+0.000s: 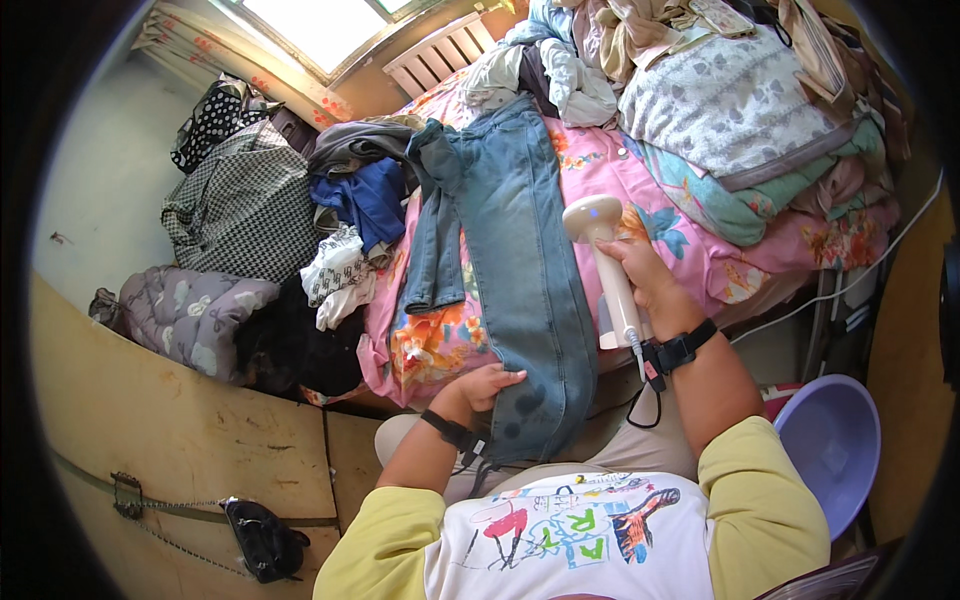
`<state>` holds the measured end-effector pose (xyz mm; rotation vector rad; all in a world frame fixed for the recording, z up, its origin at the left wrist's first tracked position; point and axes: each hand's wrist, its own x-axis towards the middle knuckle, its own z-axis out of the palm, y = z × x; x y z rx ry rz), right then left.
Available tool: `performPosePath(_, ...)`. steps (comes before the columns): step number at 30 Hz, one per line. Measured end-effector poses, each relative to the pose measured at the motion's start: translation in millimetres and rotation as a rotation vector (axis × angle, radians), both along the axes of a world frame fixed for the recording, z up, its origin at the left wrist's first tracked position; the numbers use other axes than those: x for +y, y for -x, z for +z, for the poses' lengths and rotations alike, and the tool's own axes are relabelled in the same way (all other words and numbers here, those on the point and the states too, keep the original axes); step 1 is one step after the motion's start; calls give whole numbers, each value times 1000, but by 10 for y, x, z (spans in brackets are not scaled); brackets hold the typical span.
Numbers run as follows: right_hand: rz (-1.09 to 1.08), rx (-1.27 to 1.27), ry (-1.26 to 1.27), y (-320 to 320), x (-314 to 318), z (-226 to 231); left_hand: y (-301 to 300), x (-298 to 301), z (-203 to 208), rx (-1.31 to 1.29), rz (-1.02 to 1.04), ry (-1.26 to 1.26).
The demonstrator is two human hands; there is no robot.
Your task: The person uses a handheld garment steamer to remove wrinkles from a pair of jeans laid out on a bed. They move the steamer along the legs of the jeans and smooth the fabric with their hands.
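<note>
A pair of blue jeans (515,230) lies stretched along the bed, with one leg straight toward me and the other folded to the left. My left hand (486,386) is closed on the edge of the near leg, which hangs over my lap. Dark spots, perhaps damp, show close to its hem. In my right hand (645,272) is a white handheld garment steamer (616,292), fingers wrapped round its handle. Its round head points up and away from me, just right of the jeans and apart from them. A cord leaves the handle's lower end by my wrist.
Pink floral bedding (600,165) lies under the jeans. Clothes and a grey patterned blanket (730,100) are heaped at the far right. Bags and a checked bundle (240,205) stand at the left. A purple basin (830,450) is at my right, below a white cable (850,285).
</note>
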<state>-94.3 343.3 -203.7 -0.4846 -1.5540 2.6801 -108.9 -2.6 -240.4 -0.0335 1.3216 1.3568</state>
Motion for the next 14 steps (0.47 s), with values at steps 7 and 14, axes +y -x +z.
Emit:
performPosePath(7, -54, 10, 107, 18, 177, -45, 270, 174, 533, -31, 376, -370)
performPosePath(14, -77, 61, 158, 39, 223, -89, 1007, 288, 423, 22, 613, -655)
